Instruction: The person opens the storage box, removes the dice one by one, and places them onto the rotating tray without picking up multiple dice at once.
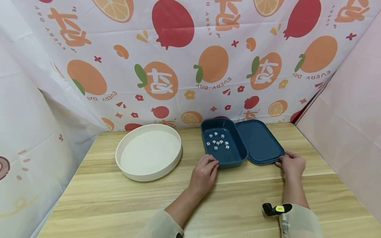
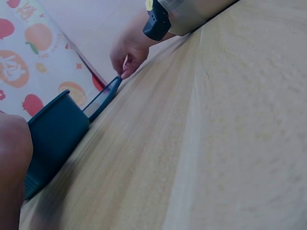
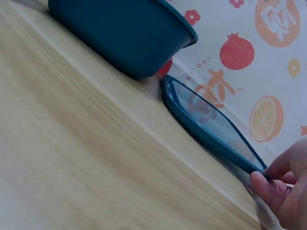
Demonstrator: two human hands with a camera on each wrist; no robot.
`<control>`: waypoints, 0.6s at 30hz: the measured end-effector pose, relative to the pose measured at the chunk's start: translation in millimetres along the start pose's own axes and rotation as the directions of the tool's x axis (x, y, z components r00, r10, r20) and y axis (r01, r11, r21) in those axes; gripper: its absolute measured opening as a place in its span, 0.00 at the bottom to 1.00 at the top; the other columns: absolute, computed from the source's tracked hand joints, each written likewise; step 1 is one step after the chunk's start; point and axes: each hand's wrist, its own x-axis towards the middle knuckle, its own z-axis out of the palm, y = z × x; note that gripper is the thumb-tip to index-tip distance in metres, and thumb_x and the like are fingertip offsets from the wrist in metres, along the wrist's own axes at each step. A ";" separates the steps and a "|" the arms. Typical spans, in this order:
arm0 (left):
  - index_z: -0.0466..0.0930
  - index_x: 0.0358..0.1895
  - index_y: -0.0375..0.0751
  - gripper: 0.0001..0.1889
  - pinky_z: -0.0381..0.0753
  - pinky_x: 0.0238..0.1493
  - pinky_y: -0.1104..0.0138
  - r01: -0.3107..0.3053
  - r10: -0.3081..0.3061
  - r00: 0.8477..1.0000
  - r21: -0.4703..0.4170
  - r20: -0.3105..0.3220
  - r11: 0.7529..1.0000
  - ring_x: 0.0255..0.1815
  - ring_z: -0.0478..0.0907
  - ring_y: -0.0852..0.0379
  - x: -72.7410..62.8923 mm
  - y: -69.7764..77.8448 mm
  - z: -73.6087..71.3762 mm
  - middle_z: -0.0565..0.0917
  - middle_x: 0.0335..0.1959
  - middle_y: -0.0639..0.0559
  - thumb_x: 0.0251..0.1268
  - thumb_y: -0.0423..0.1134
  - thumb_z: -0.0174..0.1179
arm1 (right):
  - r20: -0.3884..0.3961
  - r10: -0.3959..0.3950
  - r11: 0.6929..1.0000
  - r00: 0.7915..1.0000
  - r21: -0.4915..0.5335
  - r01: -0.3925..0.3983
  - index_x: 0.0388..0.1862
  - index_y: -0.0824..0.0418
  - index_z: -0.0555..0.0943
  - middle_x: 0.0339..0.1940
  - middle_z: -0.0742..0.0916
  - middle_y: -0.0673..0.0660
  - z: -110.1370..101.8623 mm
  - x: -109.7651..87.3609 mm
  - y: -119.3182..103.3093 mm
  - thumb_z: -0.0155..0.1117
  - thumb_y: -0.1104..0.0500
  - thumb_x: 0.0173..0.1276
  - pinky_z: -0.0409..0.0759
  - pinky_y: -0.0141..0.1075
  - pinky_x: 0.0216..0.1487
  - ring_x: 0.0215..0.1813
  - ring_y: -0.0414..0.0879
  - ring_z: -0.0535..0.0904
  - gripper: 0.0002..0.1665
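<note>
A dark blue plastic box [image 1: 233, 155] stands uncovered on the table, several white dice [image 1: 218, 143] scattered over its floor. My left hand [image 1: 201, 176] grips the rim at its near-left corner. Just right of the box lies a matching blue lid [image 1: 258, 141], flat and close over the wood. At the lid's near-right corner, my right hand [image 1: 293, 166] pinches the edge between thumb and fingers. The right wrist view shows this pinch on the lid [image 3: 211, 136] closely. From the left wrist, the box's side wall [image 2: 62, 139] shows, while most of the left hand is out of frame.
A round cream tray [image 1: 148, 152] with a low rim sits left of the box on the wooden table [image 1: 119, 201]. Behind the table hangs a fruit-print curtain [image 1: 184, 109], close to the far sides of the box and lid. Pale cloth [image 1: 351, 109] hangs at the right.
</note>
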 end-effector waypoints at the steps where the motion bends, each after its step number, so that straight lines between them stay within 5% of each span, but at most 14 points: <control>1: 0.88 0.37 0.35 0.03 0.83 0.58 0.67 -0.001 0.001 1.000 0.000 -0.001 1.000 0.49 0.79 0.54 -0.1 -0.3 0.3 0.83 0.38 0.50 0.61 0.30 0.66 | 0.005 -0.015 0.999 1.000 -0.035 0.015 0.69 0.69 0.70 0.43 0.76 0.56 0.6 0.3 1.0 0.55 0.72 0.65 0.88 0.31 0.28 0.22 0.34 0.82 0.30; 6: 0.88 0.36 0.35 0.03 0.83 0.57 0.67 -0.008 0.008 1.000 -0.002 -0.006 1.000 0.49 0.79 0.54 0.4 -0.4 0.6 0.82 0.38 0.50 0.61 0.29 0.66 | 0.011 -0.104 0.976 0.995 -0.192 0.104 0.64 0.69 0.75 0.42 0.77 0.57 1.6 1.5 3.0 0.56 0.70 0.64 0.87 0.30 0.24 0.20 0.35 0.80 0.27; 10: 0.88 0.36 0.35 0.03 0.83 0.58 0.67 -0.009 0.009 1.000 -0.003 -0.008 1.000 0.49 0.79 0.54 1.5 0.3 -0.1 0.83 0.38 0.51 0.62 0.29 0.66 | 0.002 -0.217 0.903 0.976 -0.379 0.202 0.58 0.68 0.80 0.44 0.82 0.63 1.8 1.6 2.0 0.59 0.65 0.65 0.83 0.31 0.31 0.33 0.43 0.82 0.22; 14: 0.88 0.36 0.35 0.03 0.83 0.58 0.67 -0.019 0.019 1.000 0.003 -0.014 1.000 0.49 0.80 0.54 1.5 0.2 -0.1 0.83 0.38 0.50 0.61 0.29 0.66 | 0.006 -0.355 0.809 0.935 -0.499 0.311 0.52 0.69 0.83 0.45 0.85 0.68 7.9 -2.0 0.6 0.61 0.62 0.64 0.75 0.38 0.41 0.46 0.55 0.79 0.19; 18: 0.88 0.36 0.35 0.03 0.83 0.57 0.66 -0.031 0.031 0.999 0.003 -0.023 1.000 0.48 0.80 0.53 1.1 -0.2 0.7 0.83 0.37 0.50 0.59 0.29 0.67 | 0.043 -0.452 0.768 0.891 -0.490 0.413 0.50 0.68 0.84 0.42 0.87 0.68 22.0 -10.4 -1.4 0.63 0.60 0.66 0.76 0.40 0.43 0.46 0.57 0.81 0.17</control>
